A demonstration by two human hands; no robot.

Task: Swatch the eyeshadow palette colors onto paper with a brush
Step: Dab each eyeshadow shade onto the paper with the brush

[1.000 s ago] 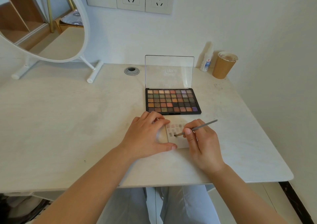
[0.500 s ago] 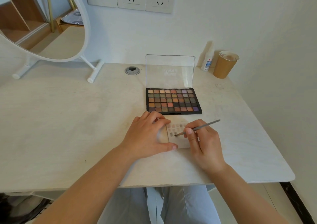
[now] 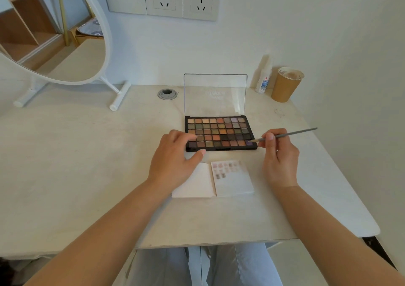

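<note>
Purple corner pan is getting dabbed by the thin grey brush, pinched in the right hand grip. Just below that grip, the small white paper pad has two-ish swatch rows, so most of the black multi-colour eyeshadow palette is left. Left hand grip holds nothing, fingers resting on the palette edge.

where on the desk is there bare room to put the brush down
Bare desktop lies right of the paper and palette, out to the desk's right edge, and across the wide left stretch between the mirror stand and left hand. The centre is crowded.

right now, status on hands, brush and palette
Right hand pinches brush, tip in palette's near-right purple pan. Left hand rests at palette's left corner. Paper uncovered, swatches along top. Nothing in the way.
</note>
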